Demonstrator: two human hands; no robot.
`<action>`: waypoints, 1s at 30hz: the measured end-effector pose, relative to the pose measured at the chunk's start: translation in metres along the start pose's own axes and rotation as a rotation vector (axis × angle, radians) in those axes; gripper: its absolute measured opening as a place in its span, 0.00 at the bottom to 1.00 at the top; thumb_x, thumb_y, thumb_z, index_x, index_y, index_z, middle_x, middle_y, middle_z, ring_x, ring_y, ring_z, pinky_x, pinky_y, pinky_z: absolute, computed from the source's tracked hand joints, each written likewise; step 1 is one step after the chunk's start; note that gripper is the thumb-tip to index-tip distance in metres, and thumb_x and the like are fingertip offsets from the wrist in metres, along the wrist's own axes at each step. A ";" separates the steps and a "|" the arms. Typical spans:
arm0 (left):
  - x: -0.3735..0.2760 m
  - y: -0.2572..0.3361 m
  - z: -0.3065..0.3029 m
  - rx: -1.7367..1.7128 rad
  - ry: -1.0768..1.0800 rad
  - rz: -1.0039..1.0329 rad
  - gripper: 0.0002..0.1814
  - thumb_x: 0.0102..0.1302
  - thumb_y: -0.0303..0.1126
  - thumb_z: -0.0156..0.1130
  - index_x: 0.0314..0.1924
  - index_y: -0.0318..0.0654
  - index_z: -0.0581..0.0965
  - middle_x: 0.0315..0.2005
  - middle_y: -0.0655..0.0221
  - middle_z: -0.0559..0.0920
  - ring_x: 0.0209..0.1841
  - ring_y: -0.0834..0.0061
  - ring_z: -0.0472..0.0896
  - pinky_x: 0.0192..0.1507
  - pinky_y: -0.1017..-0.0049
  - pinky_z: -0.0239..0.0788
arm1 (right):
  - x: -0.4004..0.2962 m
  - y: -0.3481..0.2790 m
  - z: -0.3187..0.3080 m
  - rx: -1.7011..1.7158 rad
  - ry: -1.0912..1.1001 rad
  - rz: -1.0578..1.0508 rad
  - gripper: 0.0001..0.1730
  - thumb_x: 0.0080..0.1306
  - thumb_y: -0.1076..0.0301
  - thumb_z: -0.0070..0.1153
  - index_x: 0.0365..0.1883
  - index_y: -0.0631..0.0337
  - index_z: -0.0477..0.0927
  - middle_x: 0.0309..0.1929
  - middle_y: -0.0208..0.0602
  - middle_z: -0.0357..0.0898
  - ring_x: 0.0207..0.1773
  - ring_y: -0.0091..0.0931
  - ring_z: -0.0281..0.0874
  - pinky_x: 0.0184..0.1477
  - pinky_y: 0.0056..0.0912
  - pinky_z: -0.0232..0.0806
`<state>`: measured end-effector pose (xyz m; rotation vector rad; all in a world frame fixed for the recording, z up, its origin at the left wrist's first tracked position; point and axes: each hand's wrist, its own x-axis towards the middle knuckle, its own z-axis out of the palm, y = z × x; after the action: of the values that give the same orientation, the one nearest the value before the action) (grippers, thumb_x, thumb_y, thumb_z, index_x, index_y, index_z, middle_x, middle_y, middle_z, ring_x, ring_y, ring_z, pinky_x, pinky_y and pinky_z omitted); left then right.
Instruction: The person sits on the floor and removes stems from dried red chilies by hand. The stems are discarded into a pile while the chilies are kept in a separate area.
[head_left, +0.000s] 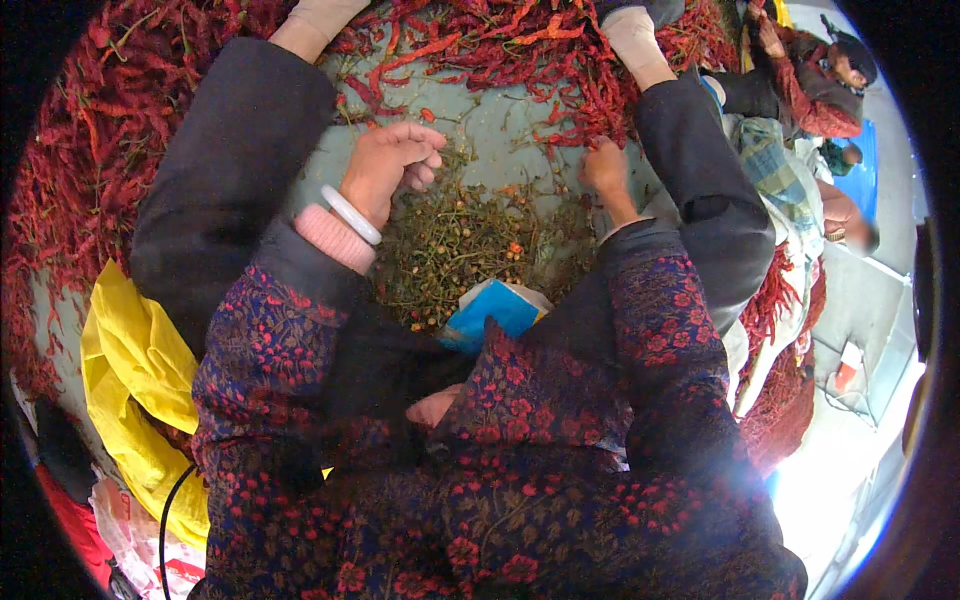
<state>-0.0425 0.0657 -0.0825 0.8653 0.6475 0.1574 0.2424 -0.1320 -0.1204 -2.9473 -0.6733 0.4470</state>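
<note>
My left hand (394, 165), with a pale bangle at the wrist, is raised over the stem heap, its fingers curled in. Whether a small piece is between them cannot be made out. My right hand (606, 171) is at the near edge of the dried red chili peppers (517, 45), its bent fingertips against them; its grip is unclear. Between my forearms lies a heap of greenish-brown chili stems (461, 240), with a few orange bits in it. A blue piece of packaging or card (495, 309) rests at the heap's near side.
Chilies also pile up beyond my left leg (67, 180). A yellow woven sack (131, 382) lies at my left, near a black cable (166, 517). On the right are a white sack (772, 360) with chilies about it and a co-worker (817, 82) seated farther off.
</note>
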 end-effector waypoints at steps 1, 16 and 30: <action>-0.001 0.000 0.000 -0.004 0.003 -0.007 0.08 0.57 0.27 0.51 0.35 0.35 0.76 0.22 0.72 0.77 0.22 0.83 0.72 0.25 0.84 0.63 | -0.001 -0.009 0.000 -0.004 0.047 -0.005 0.17 0.55 0.66 0.50 0.42 0.63 0.71 0.33 0.49 0.76 0.39 0.43 0.74 0.41 0.43 0.66; -0.005 0.003 0.005 -0.012 0.034 -0.016 0.08 0.56 0.25 0.50 0.35 0.31 0.75 0.21 0.70 0.77 0.20 0.82 0.72 0.23 0.83 0.60 | -0.010 -0.087 -0.050 0.508 -0.330 -0.186 0.20 0.56 0.79 0.44 0.48 0.59 0.71 0.28 0.38 0.77 0.24 0.24 0.76 0.28 0.28 0.69; 0.001 0.001 0.002 -0.049 0.005 0.037 0.06 0.57 0.26 0.50 0.32 0.33 0.75 0.20 0.71 0.76 0.17 0.83 0.71 0.17 0.82 0.60 | -0.041 -0.096 -0.160 0.814 -0.233 -0.162 0.07 0.61 0.69 0.46 0.29 0.62 0.74 0.14 0.18 0.60 0.12 0.12 0.53 0.14 0.17 0.46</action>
<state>-0.0402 0.0651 -0.0809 0.8300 0.6303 0.2077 0.2160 -0.0659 0.0572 -2.0808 -0.5620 0.8197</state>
